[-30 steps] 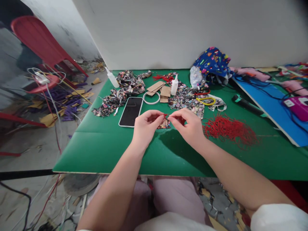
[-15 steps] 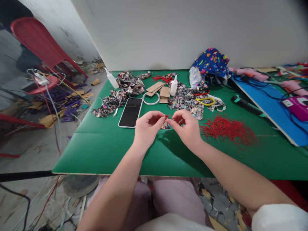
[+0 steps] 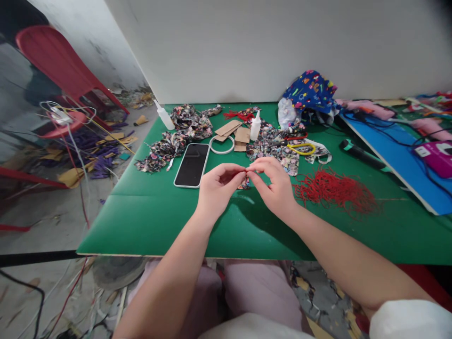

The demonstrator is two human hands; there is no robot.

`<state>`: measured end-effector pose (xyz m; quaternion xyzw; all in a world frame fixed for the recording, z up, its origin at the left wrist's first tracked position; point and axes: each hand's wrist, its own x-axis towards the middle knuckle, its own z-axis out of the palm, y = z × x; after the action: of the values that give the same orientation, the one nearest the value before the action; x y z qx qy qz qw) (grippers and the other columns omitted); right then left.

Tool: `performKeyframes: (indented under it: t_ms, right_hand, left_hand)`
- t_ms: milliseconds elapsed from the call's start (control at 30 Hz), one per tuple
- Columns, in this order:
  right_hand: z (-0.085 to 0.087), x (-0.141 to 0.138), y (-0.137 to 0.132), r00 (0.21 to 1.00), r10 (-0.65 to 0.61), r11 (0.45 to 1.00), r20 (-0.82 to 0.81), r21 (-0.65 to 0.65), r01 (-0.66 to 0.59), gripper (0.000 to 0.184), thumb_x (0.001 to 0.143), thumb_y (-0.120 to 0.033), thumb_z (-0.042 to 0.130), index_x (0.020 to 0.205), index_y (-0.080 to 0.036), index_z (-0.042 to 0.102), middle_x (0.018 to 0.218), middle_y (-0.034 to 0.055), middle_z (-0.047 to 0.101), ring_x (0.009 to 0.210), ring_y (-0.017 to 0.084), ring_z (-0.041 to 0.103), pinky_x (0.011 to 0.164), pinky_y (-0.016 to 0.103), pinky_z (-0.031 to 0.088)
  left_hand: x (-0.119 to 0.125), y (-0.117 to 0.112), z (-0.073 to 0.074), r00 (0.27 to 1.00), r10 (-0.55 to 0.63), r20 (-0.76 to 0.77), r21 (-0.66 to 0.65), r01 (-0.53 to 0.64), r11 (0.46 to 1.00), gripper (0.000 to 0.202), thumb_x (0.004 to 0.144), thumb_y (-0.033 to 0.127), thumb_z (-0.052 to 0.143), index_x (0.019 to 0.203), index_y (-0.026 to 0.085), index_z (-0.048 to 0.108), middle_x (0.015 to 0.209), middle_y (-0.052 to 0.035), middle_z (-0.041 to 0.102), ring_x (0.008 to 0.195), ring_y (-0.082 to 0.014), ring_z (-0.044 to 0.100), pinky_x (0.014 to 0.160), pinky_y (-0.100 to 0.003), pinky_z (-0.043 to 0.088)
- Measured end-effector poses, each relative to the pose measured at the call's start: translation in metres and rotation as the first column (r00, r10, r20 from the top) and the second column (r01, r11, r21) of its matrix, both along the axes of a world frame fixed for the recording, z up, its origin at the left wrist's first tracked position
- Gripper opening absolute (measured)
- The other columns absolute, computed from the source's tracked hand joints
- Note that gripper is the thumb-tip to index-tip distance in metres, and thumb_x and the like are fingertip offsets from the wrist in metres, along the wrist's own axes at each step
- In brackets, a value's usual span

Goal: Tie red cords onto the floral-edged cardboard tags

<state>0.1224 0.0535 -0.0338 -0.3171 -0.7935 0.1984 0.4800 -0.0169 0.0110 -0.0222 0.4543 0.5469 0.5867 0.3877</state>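
My left hand [image 3: 217, 187] and my right hand [image 3: 274, 187] meet fingertip to fingertip above the green table [image 3: 148, 212]. Both are pinched shut on one small patterned fabric piece [image 3: 243, 184] with a red cord; most of it is hidden behind my fingers. A black phone [image 3: 191, 164] lies face up just left of my left hand. A loose heap of red cords [image 3: 334, 189] lies right of my right hand.
Patterned fabric scraps [image 3: 176, 136], cardboard pieces [image 3: 233, 129], a white ring [image 3: 221, 144], two glue bottles [image 3: 255, 125], yellow-handled scissors [image 3: 302, 148] and a blue printed bag [image 3: 310, 92] crowd the back. A blue board [image 3: 399, 160] with cables lies right; a red chair [image 3: 52, 61] stands left.
My fingertips have drawn closer together, and the red cord end that showed between them is now covered. The fabric piece is more hidden.
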Motion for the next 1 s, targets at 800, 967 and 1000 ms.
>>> performKeyframes:
  t_ms: [800,967,1000]
  right_hand:
    - [0.005,0.0005,-0.004,0.996,-0.082,0.996,-0.021,-0.028,0.082,0.009,0.084,-0.026,0.055,0.078,-0.021,0.059,0.076,0.0021,0.059,0.07,0.014,0.053,0.065,0.029,0.045]
    - [-0.0004,-0.0022,-0.004,0.999,0.004,0.99,0.041,-0.142,0.002,0.016,0.082,-0.033,0.058,0.075,-0.02,0.063,0.068,-0.0003,0.059,0.06,0.011,0.052,0.058,0.025,0.042]
    - [-0.0019,-0.003,-0.0035,0.999,0.02,0.987,0.044,-0.16,-0.013,0.016,0.082,-0.035,0.058,0.078,-0.02,0.064,0.069,-0.0001,0.06,0.061,0.011,0.053,0.057,0.025,0.043]
  left_hand:
    - [-0.0021,0.001,0.0014,0.992,0.038,0.12,-0.051,-0.032,0.998,0.021,0.066,0.029,0.072,0.083,0.017,0.072,0.069,-0.0021,0.071,0.063,-0.0114,0.064,0.061,-0.022,0.053]
    - [-0.0022,0.0007,0.0018,0.99,0.083,0.11,-0.021,-0.081,0.996,0.019,0.066,0.028,0.071,0.082,0.017,0.072,0.077,-0.0035,0.072,0.066,-0.0121,0.065,0.062,-0.022,0.054]
    - [-0.002,0.0006,0.0016,0.991,0.089,0.101,-0.017,-0.088,0.996,0.02,0.067,0.029,0.071,0.082,0.017,0.072,0.077,-0.0037,0.072,0.066,-0.0123,0.065,0.062,-0.022,0.054]
